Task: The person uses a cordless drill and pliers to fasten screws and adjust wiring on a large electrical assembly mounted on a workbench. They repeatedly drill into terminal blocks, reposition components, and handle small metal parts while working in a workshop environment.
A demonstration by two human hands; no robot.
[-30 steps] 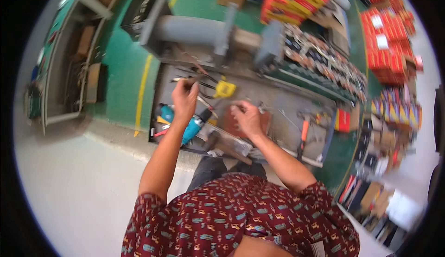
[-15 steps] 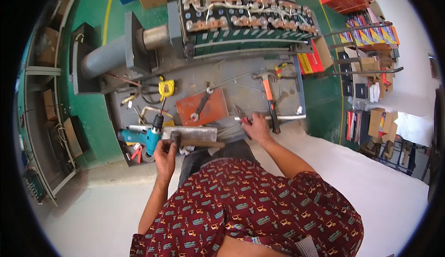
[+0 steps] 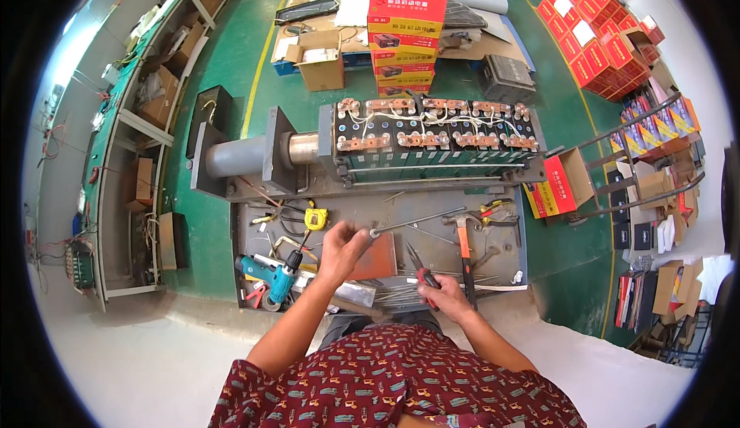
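Observation:
My left hand (image 3: 343,252) is closed over the left part of a reddish-brown plate (image 3: 378,262). A grey wrench end (image 3: 375,234) shows at its fingertips; the fingers hide the rest. A long thin metal rod (image 3: 424,220) runs off to the right from there. My right hand (image 3: 451,297) grips red-and-black-handled pliers (image 3: 428,278), their dark pointed jaws aimed away from me. Just right of it lies a hammer with an orange-and-black handle (image 3: 465,254). A teal cordless drill (image 3: 284,278) and a yellow tape measure (image 3: 315,218) sit left of my left hand.
Behind the grey metal tray (image 3: 237,235) stands a long battery pack (image 3: 432,139) with copper links and white wires, beside a grey cylinder (image 3: 247,156). Cartons (image 3: 405,31) stand beyond it. A metal trolley frame (image 3: 636,166) is at the right, shelving (image 3: 146,119) at the left.
My left hand has left the dark tool head by the drill and moved right, onto the wrench. My right hand keeps the pliers, now lifted and turned more. The view has tipped up.

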